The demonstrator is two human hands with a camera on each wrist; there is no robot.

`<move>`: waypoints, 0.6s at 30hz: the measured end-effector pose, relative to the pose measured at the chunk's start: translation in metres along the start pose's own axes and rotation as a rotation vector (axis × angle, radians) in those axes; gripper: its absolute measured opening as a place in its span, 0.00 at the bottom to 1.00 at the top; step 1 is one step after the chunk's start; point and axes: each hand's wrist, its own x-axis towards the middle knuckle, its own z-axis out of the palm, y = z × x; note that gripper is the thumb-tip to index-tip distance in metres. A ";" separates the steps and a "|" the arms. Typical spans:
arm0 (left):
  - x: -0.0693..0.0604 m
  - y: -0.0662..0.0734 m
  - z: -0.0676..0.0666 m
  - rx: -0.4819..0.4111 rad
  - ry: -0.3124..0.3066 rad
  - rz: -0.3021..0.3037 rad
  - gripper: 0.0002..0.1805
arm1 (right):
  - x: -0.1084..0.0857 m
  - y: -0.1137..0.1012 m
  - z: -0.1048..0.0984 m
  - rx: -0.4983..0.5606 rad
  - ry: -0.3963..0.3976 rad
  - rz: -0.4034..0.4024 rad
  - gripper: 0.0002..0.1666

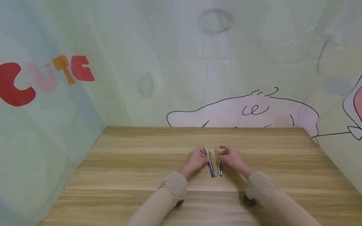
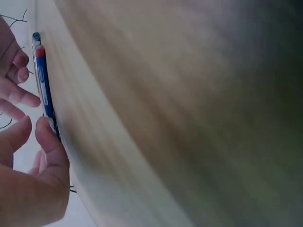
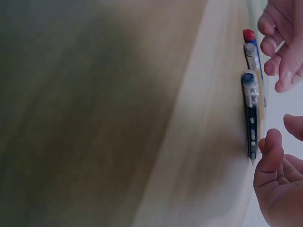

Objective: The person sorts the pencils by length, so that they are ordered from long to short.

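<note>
Several pens and pencils lie side by side on the wooden table, their tips pointing away. Leftmost is a blue pen [image 1: 210, 168] with a red end, and my left hand [image 1: 197, 159] is beside it, thumb close to its barrel. Two gold-coloured pencils [image 1: 212, 163] lie in the middle. On the right is a black pen [image 1: 221, 169], also in the right wrist view as the nearest pen [image 3: 252, 118]. My right hand [image 1: 231, 158] hovers by its upper part, fingers loosely bent and apart, holding nothing. Whether my left fingers touch the blue pen, I cannot tell.
The wooden table [image 1: 127, 169] reaches back to a pale cloth backdrop [image 1: 175, 62] with a cartoon drawing and coloured letters at the left. A dark wrist strap [image 1: 249, 201] shows below my right sleeve.
</note>
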 end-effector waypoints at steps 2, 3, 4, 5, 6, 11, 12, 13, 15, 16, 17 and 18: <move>0.000 0.002 0.003 0.064 0.025 -0.003 0.16 | 0.002 0.002 0.003 -0.019 0.002 -0.013 0.31; 0.000 0.003 0.004 0.098 0.036 -0.001 0.16 | 0.002 0.002 0.005 -0.029 0.002 -0.021 0.31; 0.000 0.004 0.006 0.125 0.043 -0.001 0.16 | 0.003 0.002 0.006 -0.036 0.010 -0.023 0.31; 0.000 0.004 0.007 0.149 0.046 -0.002 0.16 | 0.004 0.003 0.008 -0.052 0.015 -0.028 0.31; 0.000 0.005 0.008 0.173 0.048 -0.004 0.17 | 0.005 0.004 0.009 -0.063 0.024 -0.026 0.30; 0.002 0.006 0.011 0.236 0.058 -0.001 0.17 | 0.007 0.003 0.015 -0.154 0.059 -0.016 0.28; 0.002 0.006 0.011 0.244 0.061 0.002 0.17 | 0.008 0.002 0.016 -0.172 0.064 -0.010 0.28; 0.003 0.006 0.011 0.252 0.065 0.007 0.18 | 0.008 0.002 0.016 -0.195 0.068 -0.002 0.28; 0.003 0.006 0.011 0.266 0.067 0.010 0.17 | 0.009 0.000 0.018 -0.228 0.074 0.004 0.27; 0.003 0.006 0.012 0.274 0.068 0.013 0.17 | 0.009 0.000 0.019 -0.241 0.073 0.006 0.27; 0.004 0.006 0.012 0.284 0.070 0.020 0.17 | 0.009 -0.001 0.019 -0.252 0.074 0.004 0.27; 0.004 0.006 0.012 0.292 0.072 0.028 0.17 | 0.010 -0.002 0.020 -0.260 0.071 0.005 0.27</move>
